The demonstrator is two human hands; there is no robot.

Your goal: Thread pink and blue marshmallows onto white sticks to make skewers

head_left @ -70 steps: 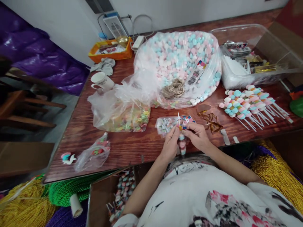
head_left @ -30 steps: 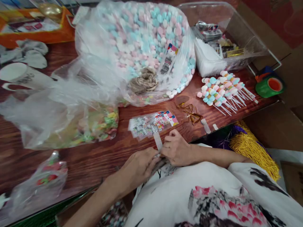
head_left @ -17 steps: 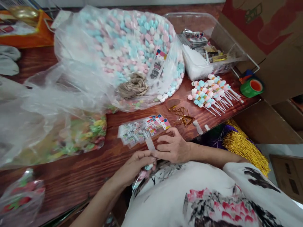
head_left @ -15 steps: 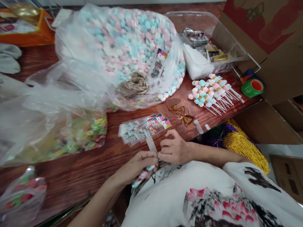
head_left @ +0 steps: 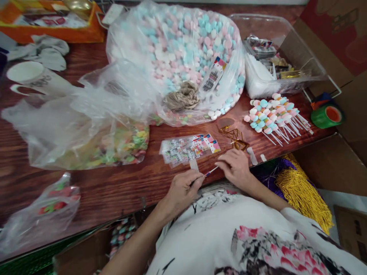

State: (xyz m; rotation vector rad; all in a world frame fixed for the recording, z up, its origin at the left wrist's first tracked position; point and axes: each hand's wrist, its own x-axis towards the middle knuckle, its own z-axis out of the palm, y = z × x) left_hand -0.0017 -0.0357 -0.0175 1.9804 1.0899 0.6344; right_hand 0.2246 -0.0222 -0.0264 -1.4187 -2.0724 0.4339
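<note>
My left hand [head_left: 183, 186] is closed at the table's front edge, thumb and fingers pinching a small blue and red piece of wrapper at one end of a thin white lollipop stick [head_left: 212, 170]. Whatever else lies under that hand is hidden. To the right, my right hand [head_left: 235, 166] has its fingers curled at the stick's other end. Just beyond both hands lie a fan of clear printed bags [head_left: 187, 149] and a strip of pale tape [head_left: 194, 164]. Gold twist ties [head_left: 233, 136] lie in a loose heap behind my right hand.
Marshmallow skewers [head_left: 273, 114] lie at the right, near a green tape roll [head_left: 327, 115] and a clear plastic bin [head_left: 286, 82]. A large bag of marshmallows [head_left: 183, 42] stands behind. Leftward are a bag of gummy candy [head_left: 126, 143], a white mug [head_left: 31, 74] and an orange box [head_left: 94, 32].
My hands have drawn apart, and the white stick now shows between them. The pink and blue marshmallows seen under my left hand are out of sight. The view has swung left.
</note>
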